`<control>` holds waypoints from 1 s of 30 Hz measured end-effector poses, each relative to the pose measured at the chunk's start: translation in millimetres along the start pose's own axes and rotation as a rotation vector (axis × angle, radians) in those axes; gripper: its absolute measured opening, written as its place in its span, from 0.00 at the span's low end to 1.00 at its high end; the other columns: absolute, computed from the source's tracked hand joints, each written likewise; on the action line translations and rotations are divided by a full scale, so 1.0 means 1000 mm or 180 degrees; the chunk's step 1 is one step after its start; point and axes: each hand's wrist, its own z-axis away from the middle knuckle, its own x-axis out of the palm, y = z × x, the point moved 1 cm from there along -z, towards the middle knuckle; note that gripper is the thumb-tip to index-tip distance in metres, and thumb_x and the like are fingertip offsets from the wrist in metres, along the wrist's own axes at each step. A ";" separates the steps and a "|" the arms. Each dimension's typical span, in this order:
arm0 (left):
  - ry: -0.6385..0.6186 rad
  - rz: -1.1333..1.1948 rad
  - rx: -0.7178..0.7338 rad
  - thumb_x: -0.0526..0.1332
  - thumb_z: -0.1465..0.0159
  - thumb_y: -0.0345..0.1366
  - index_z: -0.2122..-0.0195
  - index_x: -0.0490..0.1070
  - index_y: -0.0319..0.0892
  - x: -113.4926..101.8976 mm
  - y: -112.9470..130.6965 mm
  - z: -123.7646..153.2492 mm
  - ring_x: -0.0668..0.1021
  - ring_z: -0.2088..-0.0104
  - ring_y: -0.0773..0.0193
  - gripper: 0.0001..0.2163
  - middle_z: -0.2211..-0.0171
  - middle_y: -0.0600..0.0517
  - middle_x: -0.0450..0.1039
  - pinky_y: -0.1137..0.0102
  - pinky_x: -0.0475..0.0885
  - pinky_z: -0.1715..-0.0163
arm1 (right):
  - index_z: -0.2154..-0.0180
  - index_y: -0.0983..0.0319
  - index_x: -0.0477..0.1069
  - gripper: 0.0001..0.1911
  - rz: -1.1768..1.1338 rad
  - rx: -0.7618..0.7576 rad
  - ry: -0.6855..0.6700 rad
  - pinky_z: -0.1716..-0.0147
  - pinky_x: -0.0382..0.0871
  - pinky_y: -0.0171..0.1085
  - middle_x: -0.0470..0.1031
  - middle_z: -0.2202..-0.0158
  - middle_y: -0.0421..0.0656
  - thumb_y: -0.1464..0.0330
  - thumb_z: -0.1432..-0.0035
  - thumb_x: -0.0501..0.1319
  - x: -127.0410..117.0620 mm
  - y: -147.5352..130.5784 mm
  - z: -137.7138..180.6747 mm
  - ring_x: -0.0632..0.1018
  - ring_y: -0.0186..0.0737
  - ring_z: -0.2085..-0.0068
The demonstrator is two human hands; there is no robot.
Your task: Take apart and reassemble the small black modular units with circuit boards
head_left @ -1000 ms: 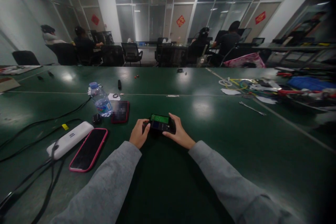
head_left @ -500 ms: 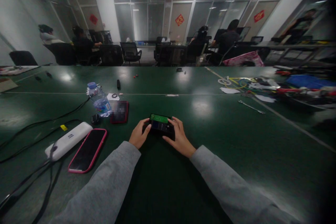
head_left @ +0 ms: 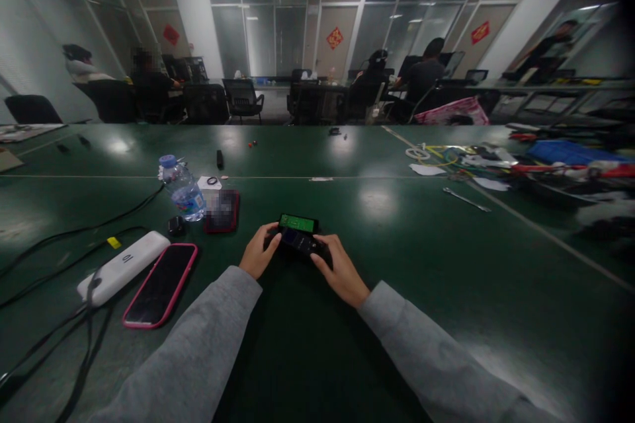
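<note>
Near the middle of the green table, my left hand (head_left: pixel 258 251) and my right hand (head_left: pixel 341 269) grip a dark phone (head_left: pixel 300 241) by its two ends. My left thumb lies along its left end, and my right thumb and fingers close round its right end. Just beyond it a phone with a lit green screen (head_left: pixel 298 223) shows, its lower edge partly covered by the dark phone. Whether the two touch or are joined, I cannot tell. To the left lies a pink-edged phone (head_left: pixel 161 284) beside a white power bank (head_left: pixel 124 268) with cables.
A water bottle (head_left: pixel 184 190) stands at the left next to a red-edged dark device (head_left: pixel 222 211). A small black case (head_left: pixel 175 225) lies nearby. On the right are a wrench (head_left: pixel 466 199) and a heap of cables and tools (head_left: pixel 555 165). Several people sit beyond the table.
My right hand's fingers have come down from the green-screen phone's right end to the dark phone. More of the green screen's right end shows. The whole view has shifted slightly.
</note>
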 end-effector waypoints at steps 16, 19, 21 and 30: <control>-0.0038 0.0151 0.0021 0.54 0.34 0.48 0.44 0.63 0.44 -0.001 0.003 -0.001 0.74 0.52 0.58 0.21 0.47 0.45 0.69 0.60 0.70 0.51 | 0.43 0.54 0.60 0.18 -0.0003 -0.0126 -0.0416 0.52 0.69 0.45 0.67 0.52 0.45 0.60 0.32 0.50 -0.003 -0.007 0.003 0.71 0.43 0.52; -0.0028 0.0178 0.0011 0.54 0.34 0.48 0.44 0.63 0.44 -0.001 0.005 -0.001 0.75 0.52 0.58 0.21 0.47 0.45 0.69 0.60 0.70 0.51 | 0.44 0.55 0.62 0.17 0.0053 -0.0199 -0.0523 0.48 0.67 0.47 0.68 0.50 0.45 0.60 0.32 0.50 -0.003 -0.008 0.003 0.70 0.44 0.49; -0.0039 0.0153 -0.0019 0.54 0.34 0.48 0.44 0.63 0.44 -0.001 0.005 -0.001 0.75 0.53 0.58 0.21 0.47 0.45 0.69 0.60 0.70 0.52 | 0.44 0.55 0.62 0.17 0.0065 -0.0237 -0.0546 0.48 0.67 0.47 0.68 0.50 0.44 0.60 0.32 0.50 -0.002 -0.007 0.003 0.70 0.43 0.49; 0.0116 0.0020 0.0069 0.54 0.35 0.49 0.45 0.64 0.44 0.000 0.000 -0.002 0.75 0.56 0.60 0.21 0.50 0.46 0.68 0.62 0.71 0.55 | 0.45 0.54 0.63 0.17 0.0583 -0.0193 -0.0569 0.56 0.70 0.47 0.70 0.55 0.44 0.59 0.32 0.49 -0.002 -0.007 0.003 0.73 0.44 0.55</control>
